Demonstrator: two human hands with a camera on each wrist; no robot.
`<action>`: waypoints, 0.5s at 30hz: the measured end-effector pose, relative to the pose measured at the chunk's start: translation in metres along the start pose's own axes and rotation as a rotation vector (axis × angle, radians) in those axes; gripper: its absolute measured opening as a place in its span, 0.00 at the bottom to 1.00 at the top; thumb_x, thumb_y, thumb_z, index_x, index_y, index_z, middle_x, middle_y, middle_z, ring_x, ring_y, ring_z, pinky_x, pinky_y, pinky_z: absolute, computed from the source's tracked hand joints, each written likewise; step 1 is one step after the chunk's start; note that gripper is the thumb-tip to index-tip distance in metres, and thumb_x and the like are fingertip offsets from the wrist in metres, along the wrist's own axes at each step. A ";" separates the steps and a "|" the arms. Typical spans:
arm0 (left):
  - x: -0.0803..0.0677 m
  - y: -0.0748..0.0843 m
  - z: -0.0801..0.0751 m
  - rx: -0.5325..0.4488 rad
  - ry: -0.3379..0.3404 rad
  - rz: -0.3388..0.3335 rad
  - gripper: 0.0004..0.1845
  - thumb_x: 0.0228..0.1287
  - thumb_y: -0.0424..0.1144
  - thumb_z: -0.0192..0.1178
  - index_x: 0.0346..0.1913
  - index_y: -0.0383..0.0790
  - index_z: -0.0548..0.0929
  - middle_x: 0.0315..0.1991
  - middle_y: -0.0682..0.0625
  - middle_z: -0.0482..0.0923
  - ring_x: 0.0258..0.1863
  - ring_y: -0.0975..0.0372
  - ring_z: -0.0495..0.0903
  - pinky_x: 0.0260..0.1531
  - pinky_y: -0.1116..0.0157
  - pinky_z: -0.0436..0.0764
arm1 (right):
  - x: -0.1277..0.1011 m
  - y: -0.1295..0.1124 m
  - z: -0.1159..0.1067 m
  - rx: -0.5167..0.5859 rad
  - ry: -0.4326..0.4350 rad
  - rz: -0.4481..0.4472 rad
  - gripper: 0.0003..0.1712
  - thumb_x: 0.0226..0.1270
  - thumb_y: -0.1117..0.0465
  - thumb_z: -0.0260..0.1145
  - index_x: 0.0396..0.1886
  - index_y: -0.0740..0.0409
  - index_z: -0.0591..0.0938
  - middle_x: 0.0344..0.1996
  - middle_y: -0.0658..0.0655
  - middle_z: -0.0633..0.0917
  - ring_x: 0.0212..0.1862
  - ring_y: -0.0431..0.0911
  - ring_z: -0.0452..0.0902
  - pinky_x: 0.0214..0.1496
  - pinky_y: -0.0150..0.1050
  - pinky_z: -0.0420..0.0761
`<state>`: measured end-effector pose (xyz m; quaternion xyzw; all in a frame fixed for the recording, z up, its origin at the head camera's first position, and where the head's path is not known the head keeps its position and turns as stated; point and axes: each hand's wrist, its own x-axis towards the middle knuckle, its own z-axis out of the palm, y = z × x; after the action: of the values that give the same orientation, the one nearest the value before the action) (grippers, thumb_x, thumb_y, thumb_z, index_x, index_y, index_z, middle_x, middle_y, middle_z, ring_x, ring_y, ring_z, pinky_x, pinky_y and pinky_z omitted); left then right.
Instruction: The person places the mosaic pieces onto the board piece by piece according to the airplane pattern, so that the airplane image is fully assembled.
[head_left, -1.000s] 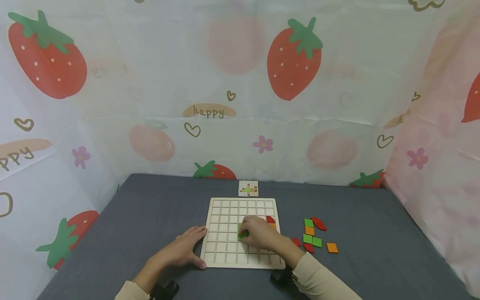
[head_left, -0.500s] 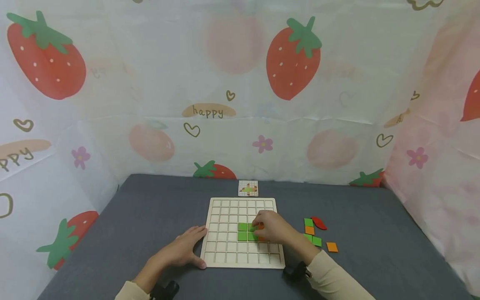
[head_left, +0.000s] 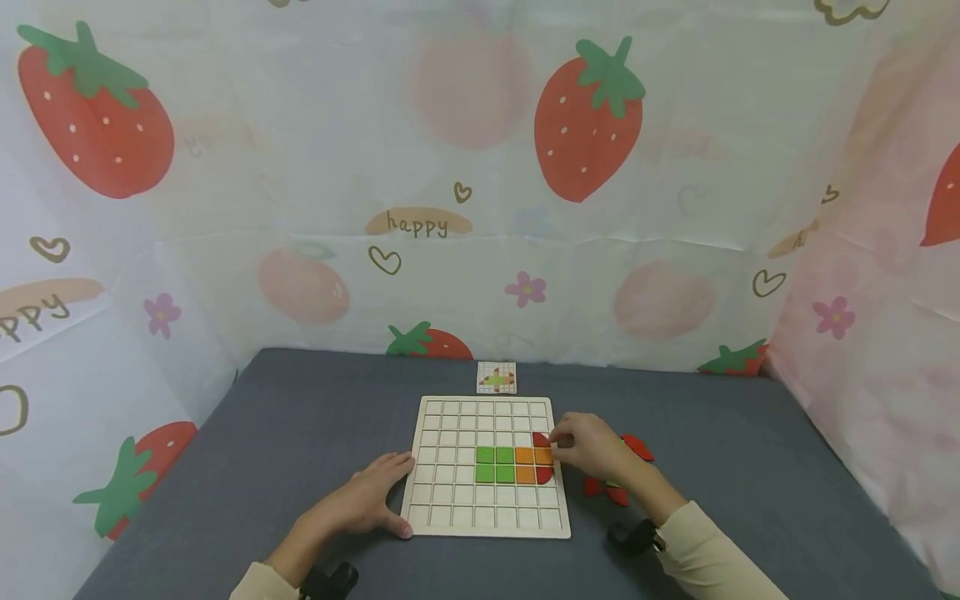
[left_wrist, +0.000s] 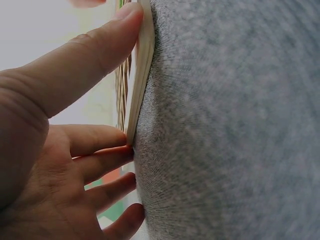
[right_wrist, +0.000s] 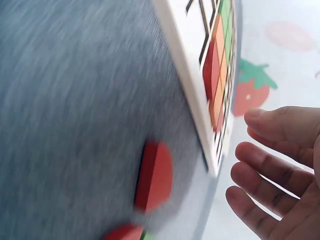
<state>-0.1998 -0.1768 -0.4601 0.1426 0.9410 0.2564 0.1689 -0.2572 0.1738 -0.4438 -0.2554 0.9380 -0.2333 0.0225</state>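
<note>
A pale wooden grid board (head_left: 442, 500) lies on the grey cloth. My left hand (head_left: 369, 493) rests at its near left corner; in the left wrist view the thumb (left_wrist: 87, 60) lies along one edge and a straight fingertip touches another. Green squares (head_left: 495, 464) sit in the middle cells. To their right are orange squares (head_left: 524, 464), with a red rounded piece (head_left: 544, 475) beside them. My right hand (head_left: 596, 446) hovers by the board's right edge, fingers loosely bent; in the right wrist view nothing shows between its fingers.
Loose red pieces (head_left: 617, 496) lie right of the board, partly hidden by the right forearm. Another red piece (head_left: 637, 447) is farther back. A small picture card (head_left: 497, 377) lies behind the board. A strawberry-print curtain (head_left: 450, 167) hangs around the table.
My right hand has moved right, from the middle cells to beyond the board's right edge, uncovering the green, orange and red pieces. My left hand has stayed at the corner.
</note>
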 end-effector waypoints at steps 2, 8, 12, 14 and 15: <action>0.000 0.000 0.000 0.001 -0.001 0.002 0.54 0.38 0.46 0.79 0.71 0.30 0.65 0.73 0.38 0.61 0.74 0.41 0.54 0.65 0.34 0.56 | -0.003 0.006 -0.003 -0.017 0.008 0.006 0.07 0.59 0.65 0.70 0.38 0.61 0.87 0.35 0.52 0.83 0.35 0.41 0.75 0.37 0.35 0.78; 0.001 -0.001 0.000 0.006 -0.009 -0.001 0.54 0.39 0.46 0.79 0.71 0.31 0.65 0.73 0.38 0.61 0.75 0.41 0.54 0.66 0.35 0.57 | -0.008 0.025 -0.008 -0.041 0.012 0.037 0.07 0.59 0.65 0.70 0.38 0.61 0.87 0.35 0.52 0.83 0.36 0.42 0.77 0.38 0.38 0.79; 0.000 0.000 -0.001 0.000 -0.012 -0.001 0.55 0.39 0.47 0.79 0.71 0.31 0.64 0.73 0.37 0.60 0.75 0.40 0.53 0.66 0.35 0.56 | -0.012 0.037 -0.011 -0.060 0.006 0.066 0.08 0.59 0.65 0.70 0.38 0.61 0.87 0.36 0.53 0.84 0.38 0.44 0.79 0.40 0.41 0.80; 0.000 0.000 -0.001 0.001 -0.012 0.002 0.55 0.39 0.47 0.79 0.71 0.31 0.64 0.73 0.37 0.60 0.75 0.40 0.53 0.66 0.34 0.56 | -0.014 0.042 -0.013 -0.060 0.002 0.090 0.08 0.59 0.65 0.70 0.39 0.61 0.87 0.36 0.53 0.84 0.38 0.45 0.79 0.41 0.43 0.81; 0.000 0.000 -0.001 0.002 -0.011 0.004 0.55 0.39 0.47 0.79 0.71 0.30 0.64 0.73 0.37 0.61 0.75 0.40 0.53 0.65 0.34 0.56 | -0.016 0.045 -0.014 -0.056 0.001 0.099 0.09 0.59 0.65 0.70 0.39 0.61 0.87 0.36 0.54 0.84 0.39 0.46 0.79 0.41 0.43 0.81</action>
<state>-0.2004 -0.1772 -0.4590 0.1458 0.9400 0.2551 0.1736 -0.2669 0.2214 -0.4524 -0.2090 0.9557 -0.2057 0.0263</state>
